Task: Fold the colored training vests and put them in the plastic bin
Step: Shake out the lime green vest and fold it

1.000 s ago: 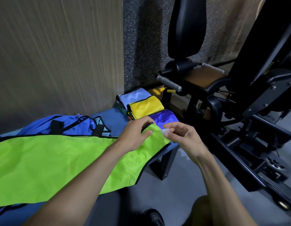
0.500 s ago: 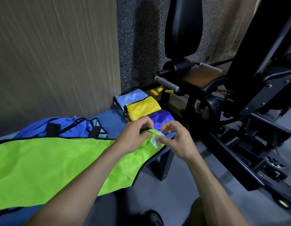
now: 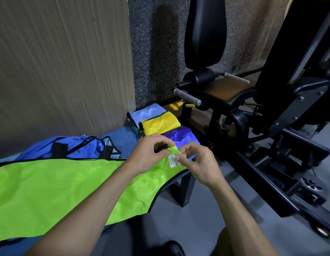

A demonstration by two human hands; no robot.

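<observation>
Both hands work one end of the green vest [image 3: 68, 183], spread unfolded on the surface [image 3: 121, 133]: left hand [image 3: 149, 154] and right hand [image 3: 195, 163] pinch its edge at the label [image 3: 173, 160]. Just beyond the hands I see three folded vests [image 3: 160, 124]; the blue vest [image 3: 68, 148] is unfolded. No bin visible.

Folded vests [image 3: 160, 124] crowd bench end; exercise machine [image 3: 271, 126] blocks right; wall [image 3: 59, 71] close behind.
</observation>
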